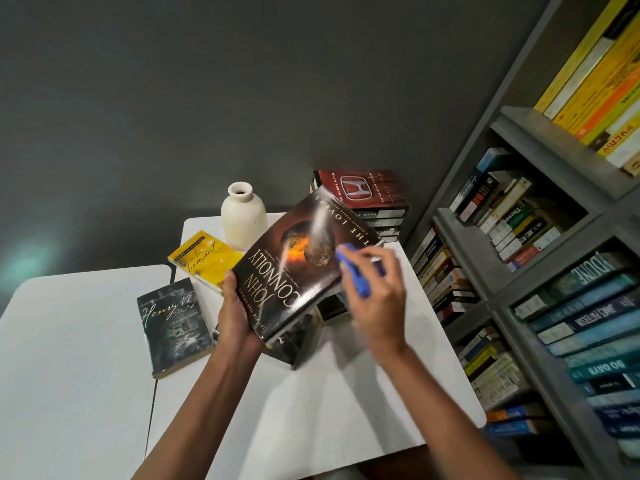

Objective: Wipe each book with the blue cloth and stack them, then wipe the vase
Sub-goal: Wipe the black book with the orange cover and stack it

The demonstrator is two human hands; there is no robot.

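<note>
My left hand grips the near left corner of a dark glossy book and holds it tilted above the white table. My right hand holds the bunched blue cloth against the book's right edge. A cream vase stands upright at the back of the table. A yellow book and a dark green book lie flat on the left. A stack topped by a red book sits at the back right. Another dark book lies under the held one.
A grey bookshelf packed with books fills the right side, close to the table's edge. A second white table adjoins on the left, with a narrow gap between the two. A dark grey wall stands behind.
</note>
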